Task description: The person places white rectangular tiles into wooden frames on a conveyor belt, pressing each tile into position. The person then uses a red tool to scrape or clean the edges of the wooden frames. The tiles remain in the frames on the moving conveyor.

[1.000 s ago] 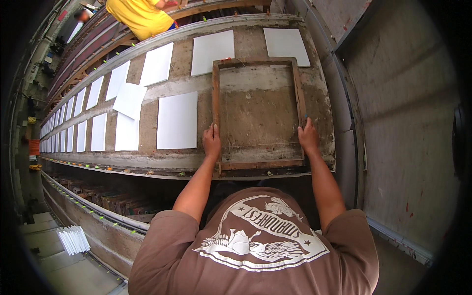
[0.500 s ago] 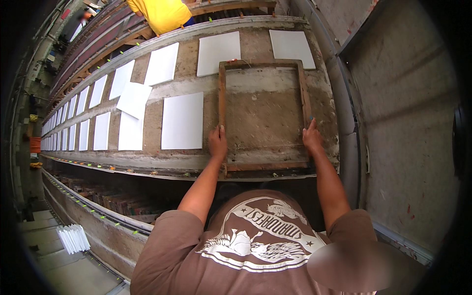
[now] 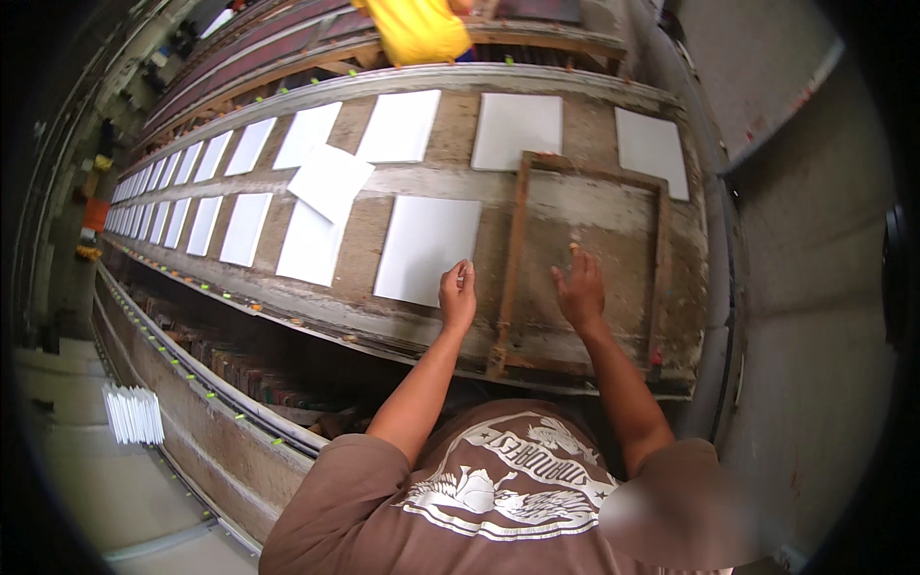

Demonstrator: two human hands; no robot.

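A wooden frame, rectangular, lies on the long, stained worktable; whether mesh spans it I cannot tell. My right hand is over the inside of the frame, palm down with fingers apart, holding nothing. Just left of the frame, my left hand has its fingers curled together at the lower right edge of a white rectangular sheet. I see nothing in that hand. Beyond the frame's far side lie another white sheet and one at the far right corner.
Two rows of white sheets run leftward along the table, with a loose tilted sheet overlapping another. A person in a yellow top is across the table. Behind me to the left, a stack of white sheets rests beside another long table.
Both hands have let go of the frame's sides. The right hand moved in over the frame, and the left moved toward the neighbouring sheet. The view has turned, shifting the table rightward.
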